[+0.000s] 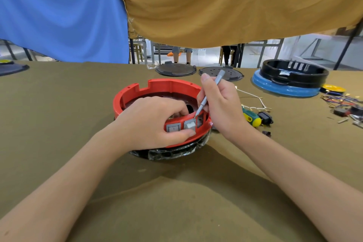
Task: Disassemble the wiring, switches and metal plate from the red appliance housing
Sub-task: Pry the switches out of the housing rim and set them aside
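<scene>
The round red appliance housing (157, 86) sits on a black tape-wrapped base (170, 152) in the middle of the table. Its near wall carries two grey rocker switches (173, 128), with an empty square opening to their right. My left hand (155, 122) grips that near wall, fingers curled over the rim and thumb under the switches. My right hand (220, 106) holds a thin grey screwdriver (211, 94) like a pen. Its tip rests at the top right corner of the right-hand switch (190, 124). The housing's dark inner floor is partly hidden by my left hand.
To the right lie a green-and-yellow screwdriver (251, 118), a black socket part (266, 118), loose white wires (253, 102) and a pile of coloured wires and switches (345, 106). Two dark round plates (175, 69) and a black housing on a blue base (288, 82) stand behind.
</scene>
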`<state>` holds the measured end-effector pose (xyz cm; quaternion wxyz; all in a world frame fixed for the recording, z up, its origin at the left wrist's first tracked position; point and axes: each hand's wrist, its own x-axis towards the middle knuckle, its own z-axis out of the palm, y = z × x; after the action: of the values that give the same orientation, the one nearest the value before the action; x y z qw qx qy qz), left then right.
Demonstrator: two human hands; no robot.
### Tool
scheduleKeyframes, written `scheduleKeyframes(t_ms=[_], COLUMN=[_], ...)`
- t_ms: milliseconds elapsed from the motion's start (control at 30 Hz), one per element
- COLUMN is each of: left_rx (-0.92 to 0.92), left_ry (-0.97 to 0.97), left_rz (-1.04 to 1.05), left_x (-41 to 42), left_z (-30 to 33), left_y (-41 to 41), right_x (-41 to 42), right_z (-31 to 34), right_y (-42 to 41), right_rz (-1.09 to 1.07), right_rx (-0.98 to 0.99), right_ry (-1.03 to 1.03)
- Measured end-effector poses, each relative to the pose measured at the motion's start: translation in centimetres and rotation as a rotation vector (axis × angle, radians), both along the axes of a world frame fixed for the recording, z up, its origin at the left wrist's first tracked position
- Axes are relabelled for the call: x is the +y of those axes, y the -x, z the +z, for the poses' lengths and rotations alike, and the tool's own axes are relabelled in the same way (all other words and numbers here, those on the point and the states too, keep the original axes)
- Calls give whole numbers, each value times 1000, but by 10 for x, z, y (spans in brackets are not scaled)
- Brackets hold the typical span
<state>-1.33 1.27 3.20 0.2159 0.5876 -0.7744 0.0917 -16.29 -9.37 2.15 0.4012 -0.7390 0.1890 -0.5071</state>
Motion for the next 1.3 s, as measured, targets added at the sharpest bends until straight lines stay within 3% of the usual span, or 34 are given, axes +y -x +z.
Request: scheduleKeyframes(t_ms=[533, 833, 1300], left_rx=[-43, -33, -28], left_ry=[9, 13, 21], left_rz=[16, 10, -1], left_x=[1, -2, -1], left_z=[0, -2, -2], left_y=[3, 2, 3], right_x=[-10, -4, -6], right_z=[16, 3, 15], right_y=[-13, -4, -13], right_rz=[26, 27, 59], right_rx=[318, 111, 351], right_ry=[64, -41, 41])
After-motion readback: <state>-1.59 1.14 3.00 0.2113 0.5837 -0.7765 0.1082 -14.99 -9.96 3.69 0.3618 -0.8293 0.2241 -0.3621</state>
